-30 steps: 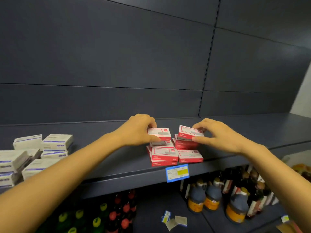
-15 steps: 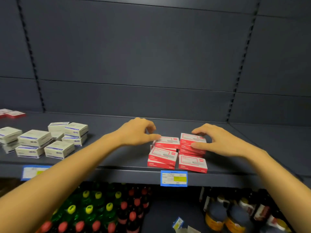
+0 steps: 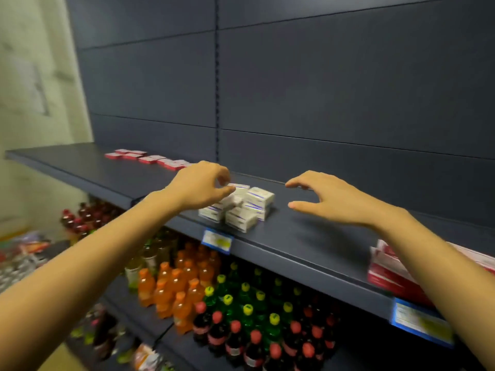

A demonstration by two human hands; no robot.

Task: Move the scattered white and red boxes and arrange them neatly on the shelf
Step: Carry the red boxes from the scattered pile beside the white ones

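White boxes (image 3: 242, 210) lie by left hand (image 3: 199, 187), apart from right hand (image 3: 330, 200).

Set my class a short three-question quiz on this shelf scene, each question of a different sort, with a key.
1. True or false: the right hand grips a box.
2. What colour are the boxes nearest the left hand? A. white B. red C. green
3. Fill in: below the shelf stand rows of ____.

Key
1. False: it hovers open above the shelf, holding nothing.
2. A
3. bottles
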